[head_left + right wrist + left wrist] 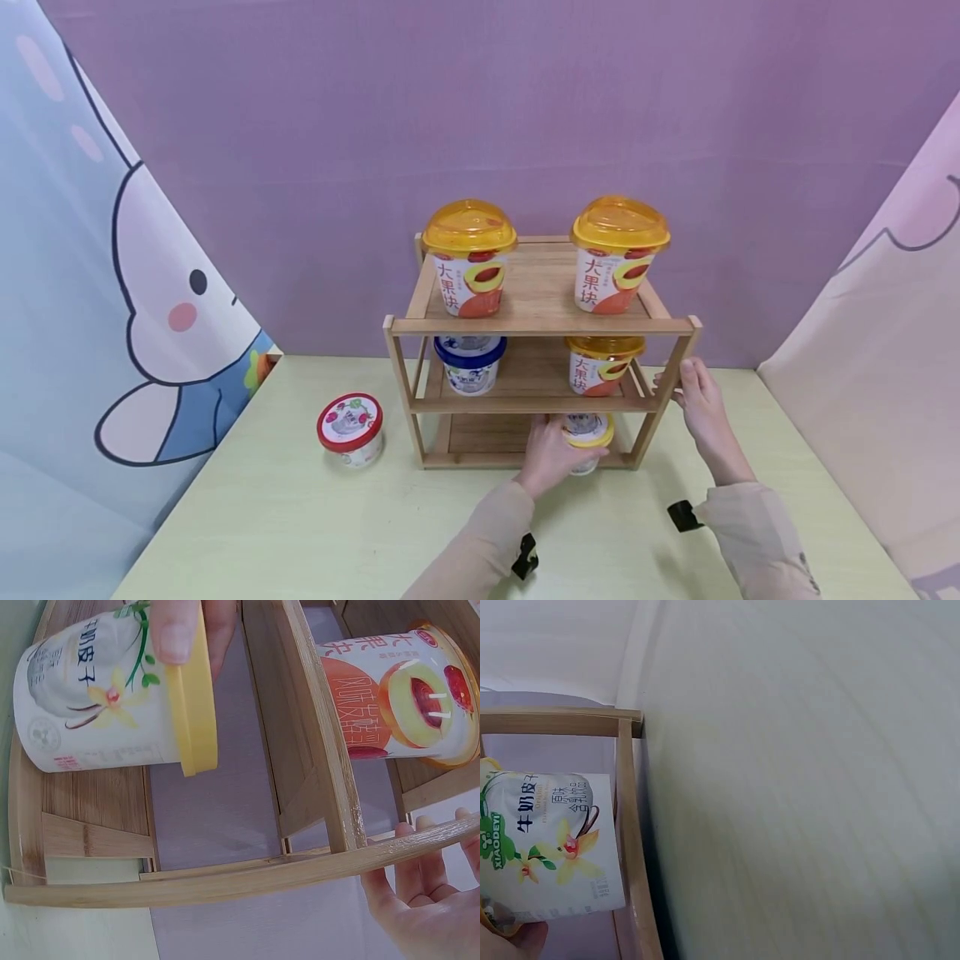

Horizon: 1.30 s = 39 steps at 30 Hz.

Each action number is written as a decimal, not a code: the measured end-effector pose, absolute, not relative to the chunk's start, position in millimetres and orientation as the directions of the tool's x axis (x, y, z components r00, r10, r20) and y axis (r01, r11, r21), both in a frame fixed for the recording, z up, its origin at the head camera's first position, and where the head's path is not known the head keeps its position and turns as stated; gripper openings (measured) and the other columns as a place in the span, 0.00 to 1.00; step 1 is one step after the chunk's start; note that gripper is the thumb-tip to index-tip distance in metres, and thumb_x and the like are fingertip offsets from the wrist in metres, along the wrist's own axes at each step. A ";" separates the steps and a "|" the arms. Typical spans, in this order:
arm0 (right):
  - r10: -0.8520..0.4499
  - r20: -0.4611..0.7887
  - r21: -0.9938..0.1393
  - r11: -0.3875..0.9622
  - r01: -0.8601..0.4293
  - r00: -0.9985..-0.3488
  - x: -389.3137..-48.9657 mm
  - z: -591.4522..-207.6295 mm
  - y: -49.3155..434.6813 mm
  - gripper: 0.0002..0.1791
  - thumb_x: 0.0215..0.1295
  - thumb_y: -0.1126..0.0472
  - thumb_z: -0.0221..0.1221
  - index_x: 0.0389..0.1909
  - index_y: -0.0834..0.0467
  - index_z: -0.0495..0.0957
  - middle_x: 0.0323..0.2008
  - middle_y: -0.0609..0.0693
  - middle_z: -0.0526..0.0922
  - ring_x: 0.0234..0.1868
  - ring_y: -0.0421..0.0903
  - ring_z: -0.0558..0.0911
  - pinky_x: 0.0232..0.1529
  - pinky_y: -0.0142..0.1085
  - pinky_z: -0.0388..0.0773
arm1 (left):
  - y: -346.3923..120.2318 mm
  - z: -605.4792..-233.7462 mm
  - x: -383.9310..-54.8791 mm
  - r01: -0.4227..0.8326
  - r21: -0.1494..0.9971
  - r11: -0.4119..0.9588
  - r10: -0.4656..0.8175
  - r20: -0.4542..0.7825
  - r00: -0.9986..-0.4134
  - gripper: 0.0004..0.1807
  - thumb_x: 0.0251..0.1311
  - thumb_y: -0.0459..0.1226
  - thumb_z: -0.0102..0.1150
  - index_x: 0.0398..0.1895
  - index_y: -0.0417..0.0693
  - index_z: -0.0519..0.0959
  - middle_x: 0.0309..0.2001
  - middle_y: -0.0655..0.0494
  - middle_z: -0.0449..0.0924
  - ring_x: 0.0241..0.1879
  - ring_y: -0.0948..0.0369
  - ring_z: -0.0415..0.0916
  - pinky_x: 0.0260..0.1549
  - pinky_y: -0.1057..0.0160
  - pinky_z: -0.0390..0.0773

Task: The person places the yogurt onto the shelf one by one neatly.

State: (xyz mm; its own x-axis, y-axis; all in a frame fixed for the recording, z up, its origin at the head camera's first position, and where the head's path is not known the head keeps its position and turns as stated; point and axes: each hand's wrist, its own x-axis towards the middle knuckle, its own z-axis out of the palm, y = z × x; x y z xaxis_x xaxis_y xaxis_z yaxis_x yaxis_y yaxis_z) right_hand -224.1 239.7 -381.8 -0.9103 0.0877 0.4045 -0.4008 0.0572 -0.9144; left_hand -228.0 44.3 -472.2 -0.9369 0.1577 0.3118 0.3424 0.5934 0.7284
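My left hand [550,457] grips a white yogurt tub with a yellow lid [588,427] at the right front of the bottom shelf. In the right wrist view, the tub [105,697] lies over the shelf's front rail, with a fingertip on its lid. The left wrist view shows its flower-printed side [551,847]. My right hand [707,412] holds the right front post of the wooden rack [540,327], its fingers reaching behind the post. A peach-printed cup with an orange lid [602,367] stands on the middle shelf, near that hand.
Two larger orange-lidded cups, one left [470,262] and one right [618,258], stand on the top shelf. A blue-lidded tub [471,367] sits at the middle shelf's left. Left of the rack, a red-lidded tub [352,429] rests on the table [262,517]. A purple curtain [337,125] hangs behind.
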 end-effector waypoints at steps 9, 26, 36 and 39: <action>0.080 0.411 -0.912 0.037 -0.409 -0.908 -225.9 -383.9 241.2 0.11 0.69 0.54 0.38 0.34 0.54 0.67 0.28 0.41 0.76 0.33 0.36 0.76 0.35 0.23 0.72 | 48.4 -477.1 -233.4 0.315 0.775 0.548 0.146 0.282 -0.948 0.46 0.36 0.54 0.69 0.61 0.52 0.61 0.53 0.53 0.67 0.52 0.55 0.62 0.50 0.59 0.67; 0.094 0.393 -0.920 0.036 -0.391 -0.915 -225.5 -383.9 241.1 0.11 0.68 0.53 0.38 0.34 0.52 0.67 0.29 0.43 0.75 0.33 0.34 0.76 0.35 0.22 0.72 | 51.0 -481.0 -232.1 0.343 0.733 0.587 0.084 0.366 -0.927 0.37 0.41 0.50 0.66 0.55 0.43 0.68 0.49 0.46 0.68 0.48 0.55 0.67 0.46 0.62 0.70; 0.096 0.392 -0.920 0.056 -0.388 -0.915 -226.3 -384.9 241.5 0.11 0.68 0.53 0.38 0.33 0.52 0.67 0.29 0.42 0.76 0.33 0.35 0.76 0.35 0.22 0.72 | 63.1 -482.4 -229.1 0.321 0.728 0.606 -0.012 0.412 -0.911 0.40 0.39 0.53 0.66 0.55 0.41 0.67 0.49 0.46 0.65 0.47 0.56 0.68 0.45 0.63 0.71; 0.098 0.390 -0.921 0.067 -0.385 -0.916 -226.4 -384.4 241.5 0.11 0.68 0.52 0.38 0.33 0.52 0.67 0.29 0.41 0.76 0.33 0.34 0.76 0.36 0.22 0.72 | 65.8 -483.7 -229.5 0.316 0.710 0.630 -0.034 0.431 -0.902 0.42 0.38 0.55 0.65 0.56 0.42 0.67 0.49 0.46 0.65 0.47 0.56 0.67 0.45 0.64 0.71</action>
State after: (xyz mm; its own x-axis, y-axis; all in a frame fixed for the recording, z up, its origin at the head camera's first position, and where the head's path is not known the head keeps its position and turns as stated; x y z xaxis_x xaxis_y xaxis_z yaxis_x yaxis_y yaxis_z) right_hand -226.4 241.5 -384.4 -0.9156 0.0982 0.3900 -0.3849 0.0670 -0.9205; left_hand -229.5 65.8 -483.7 -0.9018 -0.0335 0.4308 0.3157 0.6296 0.7099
